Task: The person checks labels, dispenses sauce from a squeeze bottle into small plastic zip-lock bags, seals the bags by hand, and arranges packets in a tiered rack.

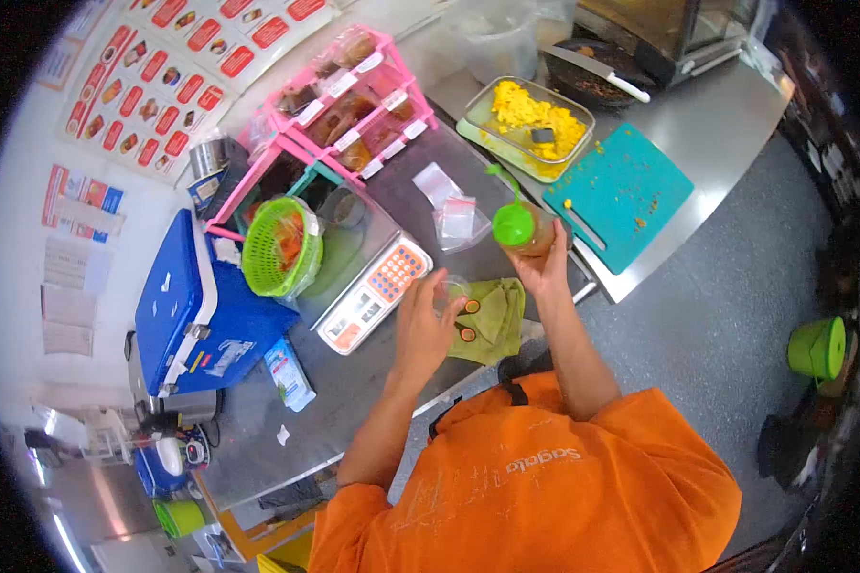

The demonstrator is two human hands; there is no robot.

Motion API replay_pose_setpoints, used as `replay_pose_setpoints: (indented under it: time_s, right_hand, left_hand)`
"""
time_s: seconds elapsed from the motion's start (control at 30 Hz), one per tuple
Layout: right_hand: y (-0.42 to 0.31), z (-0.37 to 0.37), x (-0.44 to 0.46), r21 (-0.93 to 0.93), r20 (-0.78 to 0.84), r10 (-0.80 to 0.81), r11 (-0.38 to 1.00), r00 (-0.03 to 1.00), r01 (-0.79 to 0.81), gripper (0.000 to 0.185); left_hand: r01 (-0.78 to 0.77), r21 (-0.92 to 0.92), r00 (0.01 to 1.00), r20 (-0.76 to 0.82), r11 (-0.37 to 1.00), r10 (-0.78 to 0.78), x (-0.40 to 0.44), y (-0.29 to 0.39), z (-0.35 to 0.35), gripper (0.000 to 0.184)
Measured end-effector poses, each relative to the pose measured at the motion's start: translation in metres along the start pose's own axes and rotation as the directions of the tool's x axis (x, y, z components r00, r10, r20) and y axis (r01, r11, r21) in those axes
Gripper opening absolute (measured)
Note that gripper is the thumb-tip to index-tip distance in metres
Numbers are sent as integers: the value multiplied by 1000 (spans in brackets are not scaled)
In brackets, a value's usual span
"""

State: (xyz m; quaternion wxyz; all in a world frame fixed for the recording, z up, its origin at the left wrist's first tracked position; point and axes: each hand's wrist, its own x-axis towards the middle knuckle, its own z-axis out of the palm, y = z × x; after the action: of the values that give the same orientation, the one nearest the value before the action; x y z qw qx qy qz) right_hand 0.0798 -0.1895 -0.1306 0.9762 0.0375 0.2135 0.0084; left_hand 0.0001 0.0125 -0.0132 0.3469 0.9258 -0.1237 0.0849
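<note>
My left hand [425, 320] is closed on the edge of a small clear round item [453, 292], perhaps a lid or cup, over the dark counter. My right hand [547, 267] is wrapped round a brownish jar [539, 239] with a bright green top [514, 225]; a green strip rises from that top. Between my hands, an olive-green cloth [497, 315] with two round orange-and-black spots lies at the counter's front edge. Clear zip bags [459, 220] lie just behind my hands. A white scale [373, 294] with an orange keypad stands beside my left hand.
A teal cutting board [626, 196] lies at the right, near a glass tray [583, 150] of yellow pieces. A knife [597, 69] rests behind them. At the left are a green basket [282, 246], a blue cooler [225, 329], a pink rack [301, 141] and a blue carton [289, 374].
</note>
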Motion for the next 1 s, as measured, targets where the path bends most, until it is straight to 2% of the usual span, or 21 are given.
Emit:
replay_pose_setpoints:
  time_s: [0.03,0.1,0.17,0.23,0.3,0.33,0.37,0.43,0.47,0.5,0.53,0.57,0.6,0.63,0.67,0.7,0.77,0.83,0.93,1.0]
  right_hand:
    - [5,12,-11,-153,42,4,988,999,2,64]
    - [9,42,-26,-148,31,52,988,998,-47,62]
    - [13,67,-39,-369,85,-46,927,995,74,59]
    - [15,94,-51,-434,141,-50,895,989,107,57]
    - [15,114,-59,-558,315,-198,752,928,350,57]
    - [12,127,-61,-551,364,-196,742,910,381,66]
    - [10,140,-65,-561,370,-188,736,910,380,66]
    - [7,164,-71,-617,496,-233,583,836,529,67]
    - [-2,172,-67,-645,567,-202,495,799,583,66]
    - [-3,184,-70,-646,571,-200,489,796,586,66]
    - [-3,198,-77,-627,654,-172,422,737,655,67]
    - [-3,210,-84,-596,729,-136,355,671,720,67]
    - [-2,218,-89,-597,731,-134,349,669,722,67]
    - [0,226,-94,-576,778,-105,276,620,770,70]
    - [3,234,-99,-544,821,-70,202,566,814,73]
    - [5,240,-104,-541,825,-66,196,561,818,73]
    - [10,248,-113,-507,858,-32,119,513,854,76]
    - [12,253,-115,-506,860,-10,108,510,856,76]
    - [17,256,-118,-502,863,-15,90,506,860,77]
    - [19,255,-117,-502,863,-31,77,505,862,77]
  left_hand:
    - [-48,24,998,-38,999,49,4,4,-8,53]
    - [15,-17,996,-89,1000,-16,13,16,-24,52]
    - [-43,90,987,-149,995,56,19,25,-39,47]
    - [-25,84,981,-190,996,41,26,36,-46,41]
    - [-102,177,967,-212,979,139,31,46,-51,39]
    - [-95,171,965,-224,981,132,34,48,-52,39]
    - [-133,141,960,-226,981,163,37,50,-52,38]
    - [-171,106,952,-238,980,191,37,51,-50,38]
    - [-221,0,946,-244,975,214,36,51,-50,34]
    - [-270,-106,939,-249,957,237,36,51,-49,31]
    - [-271,-112,939,-251,956,237,34,46,-44,31]
    - [-240,-211,950,-253,947,185,33,38,-35,29]
    - [-209,-309,959,-250,928,133,32,33,-29,28]
    - [-213,-315,958,-254,925,134,31,38,-26,28]
    - [-141,-526,956,-292,839,-22,31,47,-23,29]
    - [-84,-711,940,-289,698,-182,32,52,-22,32]
    - [-103,-680,928,-328,726,-176,34,52,-22,31]
    - [-119,-643,912,-372,756,-173,37,52,-25,31]
    - [-90,-601,930,-336,794,-149,43,49,-31,24]
    - [-136,-330,957,-287,934,38,44,42,-35,15]
